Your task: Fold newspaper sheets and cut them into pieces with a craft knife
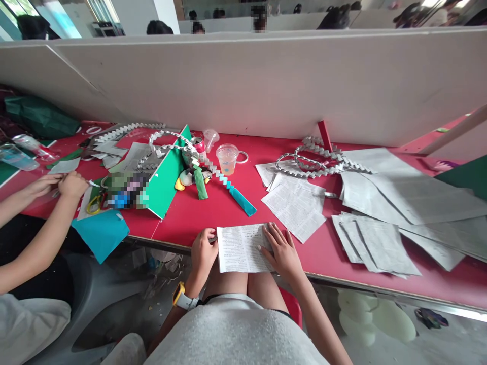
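A rectangular piece of newspaper (241, 249) lies partly over the table's front edge, reaching out above my thighs. My left hand (204, 255) is closed at its left edge, fingers curled; the grip is partly hidden. On the sheet's right side my right hand (283, 253) rests flat with fingers spread. Behind the sheet lies a zigzag folded-paper chain (218, 175) ending in a blue paper strip (242, 202). To the right are loose newspaper pieces (294, 208) and a stack of cut newspaper pieces (375, 243).
A plastic cup (227, 161) of liquid, a can (198, 146) and a penguin toy (186, 178) stand beside a green board (167, 177). Large newspaper sheets (411, 190) and another paper chain (308, 165) lie right. At left, a co-worker's hands (72, 185) hold paper. A partition (243, 81) runs behind.
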Demonstrator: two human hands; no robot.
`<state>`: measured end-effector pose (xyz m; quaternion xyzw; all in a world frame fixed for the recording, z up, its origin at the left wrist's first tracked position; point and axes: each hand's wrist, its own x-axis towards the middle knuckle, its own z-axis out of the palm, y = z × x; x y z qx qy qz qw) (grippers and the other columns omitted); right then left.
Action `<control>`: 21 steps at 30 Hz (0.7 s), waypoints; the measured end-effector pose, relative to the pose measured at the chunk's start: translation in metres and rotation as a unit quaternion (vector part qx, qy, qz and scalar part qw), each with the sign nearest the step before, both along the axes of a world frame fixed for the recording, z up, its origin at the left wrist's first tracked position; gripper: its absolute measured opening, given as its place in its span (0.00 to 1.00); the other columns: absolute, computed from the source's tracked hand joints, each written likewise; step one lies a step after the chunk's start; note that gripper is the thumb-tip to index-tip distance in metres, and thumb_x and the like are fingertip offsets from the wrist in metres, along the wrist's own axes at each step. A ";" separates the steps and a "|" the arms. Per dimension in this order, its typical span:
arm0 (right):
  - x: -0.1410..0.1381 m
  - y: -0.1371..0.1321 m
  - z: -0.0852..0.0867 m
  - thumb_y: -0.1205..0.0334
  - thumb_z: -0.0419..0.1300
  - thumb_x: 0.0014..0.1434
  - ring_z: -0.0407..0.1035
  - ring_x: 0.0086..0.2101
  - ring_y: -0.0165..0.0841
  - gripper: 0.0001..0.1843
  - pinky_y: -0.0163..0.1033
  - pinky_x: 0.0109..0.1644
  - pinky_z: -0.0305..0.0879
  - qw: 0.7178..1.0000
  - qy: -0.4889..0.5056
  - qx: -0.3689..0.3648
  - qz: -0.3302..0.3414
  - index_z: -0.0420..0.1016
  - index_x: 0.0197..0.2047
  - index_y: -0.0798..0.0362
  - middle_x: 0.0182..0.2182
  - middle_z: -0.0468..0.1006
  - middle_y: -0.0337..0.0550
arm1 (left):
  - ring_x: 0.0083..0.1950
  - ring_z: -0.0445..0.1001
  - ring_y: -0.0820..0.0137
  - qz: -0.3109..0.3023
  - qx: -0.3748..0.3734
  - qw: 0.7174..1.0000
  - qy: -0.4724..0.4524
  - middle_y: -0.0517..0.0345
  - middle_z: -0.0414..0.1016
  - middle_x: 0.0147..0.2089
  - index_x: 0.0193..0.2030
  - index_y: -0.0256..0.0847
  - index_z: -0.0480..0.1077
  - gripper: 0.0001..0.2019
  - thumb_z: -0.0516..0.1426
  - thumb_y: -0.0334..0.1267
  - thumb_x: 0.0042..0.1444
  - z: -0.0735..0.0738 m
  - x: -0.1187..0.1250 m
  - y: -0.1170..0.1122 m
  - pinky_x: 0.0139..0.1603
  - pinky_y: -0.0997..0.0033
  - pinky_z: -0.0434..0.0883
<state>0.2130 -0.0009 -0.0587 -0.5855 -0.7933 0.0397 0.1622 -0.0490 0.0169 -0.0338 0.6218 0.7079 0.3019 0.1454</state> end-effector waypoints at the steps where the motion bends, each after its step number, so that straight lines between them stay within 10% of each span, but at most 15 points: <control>1: 0.000 0.000 0.000 0.46 0.45 0.68 0.48 0.67 0.42 0.33 0.58 0.69 0.45 1.000 0.001 0.000 -0.001 0.48 0.72 0.49 0.68 0.55 0.49 | 0.39 0.78 0.64 0.000 0.001 1.000 -0.001 0.54 0.79 0.36 0.39 0.40 0.70 0.07 0.60 0.31 0.52 0.000 -0.001 0.000 0.40 0.68 0.71; 21: -0.001 -0.001 0.000 0.46 0.45 0.68 0.49 0.67 0.43 0.34 0.59 0.69 0.45 1.000 -0.003 0.005 0.001 0.46 0.72 0.50 0.68 0.56 0.49 | 0.40 0.79 0.62 0.014 -0.006 1.000 0.006 0.54 0.80 0.37 0.39 0.42 0.70 0.09 0.63 0.33 0.51 0.002 -0.015 -0.005 0.42 0.66 0.72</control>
